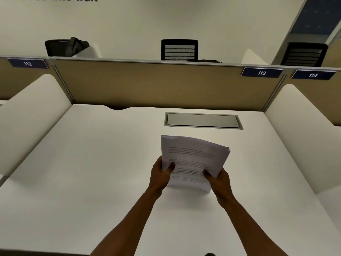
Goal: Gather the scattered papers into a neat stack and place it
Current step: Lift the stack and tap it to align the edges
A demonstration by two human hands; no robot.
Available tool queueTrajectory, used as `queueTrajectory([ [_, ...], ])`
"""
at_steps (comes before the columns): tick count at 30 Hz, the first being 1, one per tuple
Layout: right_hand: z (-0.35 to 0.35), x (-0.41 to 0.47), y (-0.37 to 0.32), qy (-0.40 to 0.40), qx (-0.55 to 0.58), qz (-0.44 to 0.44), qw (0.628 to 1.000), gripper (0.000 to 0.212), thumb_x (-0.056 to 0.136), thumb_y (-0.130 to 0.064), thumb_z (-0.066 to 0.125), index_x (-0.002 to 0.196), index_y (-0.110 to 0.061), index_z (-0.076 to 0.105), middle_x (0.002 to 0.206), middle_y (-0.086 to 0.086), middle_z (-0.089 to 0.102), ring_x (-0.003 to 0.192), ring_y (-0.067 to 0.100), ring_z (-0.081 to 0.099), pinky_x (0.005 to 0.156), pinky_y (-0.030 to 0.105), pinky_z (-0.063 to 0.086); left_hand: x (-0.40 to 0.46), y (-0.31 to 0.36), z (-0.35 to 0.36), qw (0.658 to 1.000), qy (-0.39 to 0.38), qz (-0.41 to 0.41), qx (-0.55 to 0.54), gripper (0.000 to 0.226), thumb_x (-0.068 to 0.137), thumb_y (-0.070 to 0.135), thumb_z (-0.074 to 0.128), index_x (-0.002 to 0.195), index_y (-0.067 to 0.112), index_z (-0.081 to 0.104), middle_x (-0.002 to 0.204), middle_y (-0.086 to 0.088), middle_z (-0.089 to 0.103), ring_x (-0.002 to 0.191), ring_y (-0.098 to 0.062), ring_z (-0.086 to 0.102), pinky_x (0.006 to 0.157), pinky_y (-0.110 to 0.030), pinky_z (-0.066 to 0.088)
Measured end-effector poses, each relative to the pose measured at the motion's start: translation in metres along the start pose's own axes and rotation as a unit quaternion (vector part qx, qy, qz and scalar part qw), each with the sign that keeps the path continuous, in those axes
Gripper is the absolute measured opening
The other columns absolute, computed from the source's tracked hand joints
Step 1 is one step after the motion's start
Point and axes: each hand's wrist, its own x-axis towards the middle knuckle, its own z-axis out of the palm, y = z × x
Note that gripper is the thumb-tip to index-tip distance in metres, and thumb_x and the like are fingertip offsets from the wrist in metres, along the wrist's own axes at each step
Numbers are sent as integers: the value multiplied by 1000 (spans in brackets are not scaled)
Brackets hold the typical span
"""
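The fingers of both hands are hidden behind the stack of papers, so only the thumbs show on its printed face, and the text on the top sheet is too blurred to read. The wall lettering at the far top is cut off by the frame edge. The left hand grips the stack's left edge with the thumb pressed on the front, and the right hand grips the lower right corner the same way. The stack is held upright over the middle of the white desk, near its front half, tilted slightly to the right, its bottom edge at or just above the surface; which cannot be told. The sheets are white with several paragraphs of dark print, bowed a little, their right edges slightly fanned. Beyond it lies a grey cable hatch before the tan partition, which carries the number plate 113.
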Motion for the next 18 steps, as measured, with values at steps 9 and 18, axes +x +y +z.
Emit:
queueTrajectory([
  [9, 2, -1, 9, 6, -24, -6, 1000, 24, 88, -18, 70, 104, -35, 65, 104, -6, 72, 96, 14, 68, 75, 23, 56, -1, -4, 2, 1000, 10, 0, 18, 30, 98, 20, 57, 128, 25, 57, 115, 2, 69, 105, -19, 67, 87, -35, 60],
  [18, -17, 6, -14, -13, -199, -99, 975, 26, 88, -24, 67, 114, -22, 67, 95, -7, 70, 86, 10, 67, 65, 10, 47, 1, 17, -14, 992, 68, 76, 76, 47, 88, 24, 72, 130, 28, 51, 125, 4, 62, 116, -19, 61, 84, -21, 54],
])
